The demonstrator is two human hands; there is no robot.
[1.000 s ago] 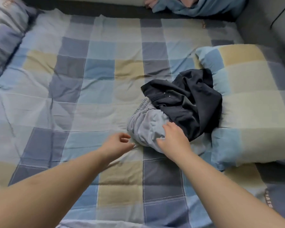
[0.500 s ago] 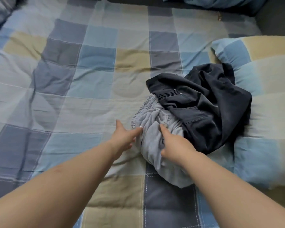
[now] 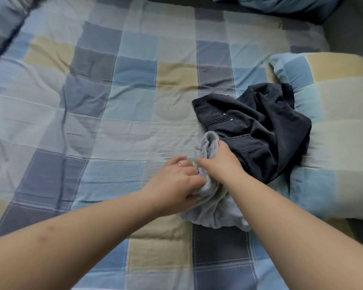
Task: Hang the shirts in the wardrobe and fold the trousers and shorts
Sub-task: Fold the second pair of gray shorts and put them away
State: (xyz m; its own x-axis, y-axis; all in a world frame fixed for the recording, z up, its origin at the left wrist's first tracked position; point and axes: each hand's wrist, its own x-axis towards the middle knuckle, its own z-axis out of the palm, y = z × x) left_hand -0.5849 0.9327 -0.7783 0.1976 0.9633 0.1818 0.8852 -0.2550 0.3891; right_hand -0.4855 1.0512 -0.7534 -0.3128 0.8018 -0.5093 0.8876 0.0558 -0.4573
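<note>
Grey shorts, bunched and wrinkled, are lying on the bed between the person's two hands, with their ribbed waistband standing up in a loop just beyond the fingers. Going from the left, a folded quilt edge in the same check is resting at the far corner of the bed, well away from both hands. Nearer the middle, the left hand is reaching in from the lower left with a ring on one finger; its thumb and fingers are curling around the near left side of the grey cloth and pinching a fold of it. Just to the right of it, almost touching, the right hand is gripping the waistband part of the same garment, fingers wrapped over the cloth and the forearm crossing above the lower part of the shorts. Beyond and to the right of the right hand, dark trousers are lying crumpled, their buttoned waistband facing up; they are touching the grey shorts and partly resting on them at the far side. Further right, a checked pillow is lying against the dark trousers, whose far edge is draping onto it. At the top right, beyond everything, a blue cloth is lying heaped past the bed's edge.
</note>
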